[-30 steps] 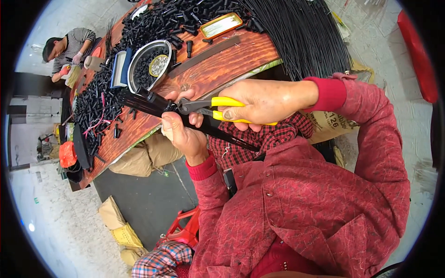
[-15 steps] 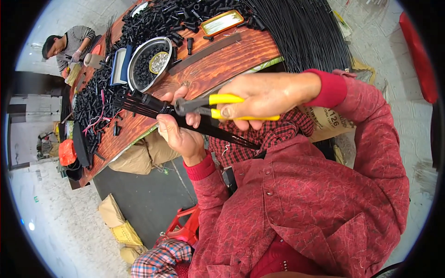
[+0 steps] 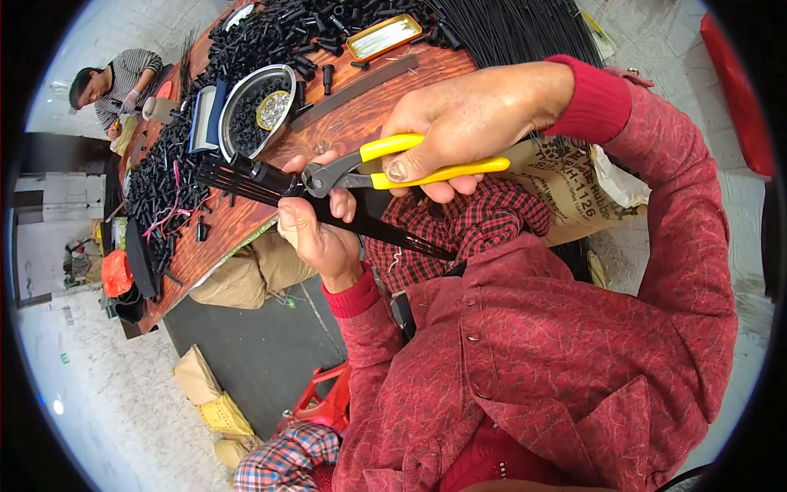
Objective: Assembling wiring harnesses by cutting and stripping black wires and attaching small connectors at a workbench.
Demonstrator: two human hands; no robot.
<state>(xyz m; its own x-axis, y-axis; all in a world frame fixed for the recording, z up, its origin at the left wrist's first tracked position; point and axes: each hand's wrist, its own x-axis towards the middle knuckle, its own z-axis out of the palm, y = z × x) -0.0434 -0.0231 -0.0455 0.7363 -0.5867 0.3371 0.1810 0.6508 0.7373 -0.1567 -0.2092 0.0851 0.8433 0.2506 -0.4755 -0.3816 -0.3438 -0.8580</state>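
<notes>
My left hand [image 3: 316,250] is closed around a slim black umbrella frame [image 3: 389,234], a bundle of thin ribs that slants from over the table down to my lap. Its black collar [image 3: 264,174] shows just beyond my fingers, with rib ends fanning out past it. In my right hand [image 3: 471,119] are pincers with yellow handles [image 3: 384,180], gripped with the thumb along the lower handle. The metal jaws sit at the frame beside my left thumb and fingertips. What lies between the jaws is too small to make out.
On the wooden table [image 3: 352,115] are heaped black plastic parts [image 3: 168,189], a metal bowl [image 3: 246,115] holding a small yellow tin, and a yellow-rimmed tray [image 3: 384,38]. Long black rods [image 3: 525,37] lie at the far right. Another person [image 3: 123,82] works at the far left.
My right hand has risen and the pincers have tilted, their handles now angling upward to the right. The handles look slightly wider apart. My left hand keeps its grip on the umbrella frame.
</notes>
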